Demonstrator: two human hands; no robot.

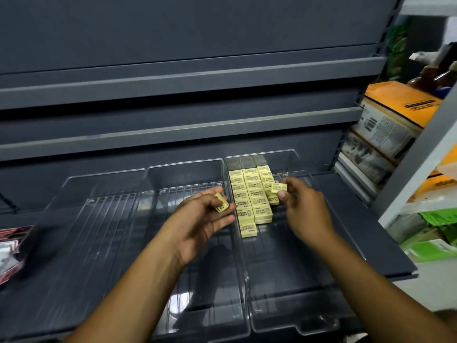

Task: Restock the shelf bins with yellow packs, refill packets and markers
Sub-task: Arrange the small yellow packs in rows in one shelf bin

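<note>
This is a shop aisle, likely stationery. Grey metal gondola shelves (173, 80) rise in tiers beyond the hands, with clear plastic bins (103, 219) set side by side under them. Rows of identical yellow packs (249, 194) fill one bin between the hands. Stacked boxed goods (393, 120) crowd the neighbouring rack to the right.

Both your bare forearms reach forward from the bottom of the view, converging toward the middle. Your left hand (197, 219) is turned palm-in, thumb on top, fingers curled, pinching a small item between thumb and fingertips. Your right hand (304, 206) is further forward and slightly higher, back of the hand toward you, thumb and forefinger closed on a small item at their tips.
</note>
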